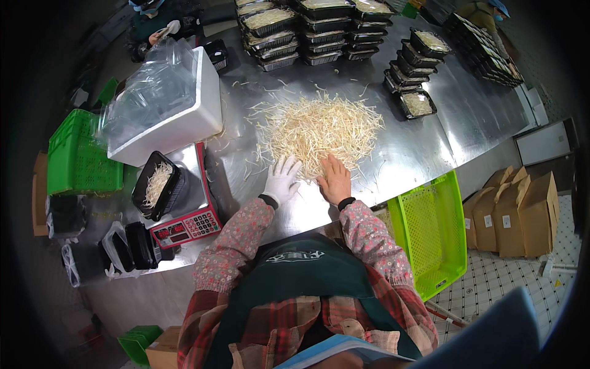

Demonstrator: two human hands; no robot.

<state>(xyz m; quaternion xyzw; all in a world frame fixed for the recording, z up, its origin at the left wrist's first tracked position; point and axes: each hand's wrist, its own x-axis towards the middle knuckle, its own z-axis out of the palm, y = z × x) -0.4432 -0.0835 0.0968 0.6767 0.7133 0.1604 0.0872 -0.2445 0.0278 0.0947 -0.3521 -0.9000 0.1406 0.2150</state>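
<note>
A loose heap of bean sprouts (319,126) spreads over the steel table in front of me. My left hand (283,179), in a white glove, lies flat at the heap's near left edge with its fingers stretched out. Beside it my bare right hand (335,180) rests on the near edge of the sprouts, fingers extended and slightly apart. Neither hand grips anything. On the left, a black tray (158,184) with some sprouts in it sits tilted on a red scale (187,227) with a keypad and display.
A white foam box (206,92) full of clear plastic lids stands beyond the scale. Stacked packed trays (322,37) line the far side, with another stack (418,71) at right. Green crates (83,154) flank the table; paper bags (516,212) stand right. Other people work at the far edge.
</note>
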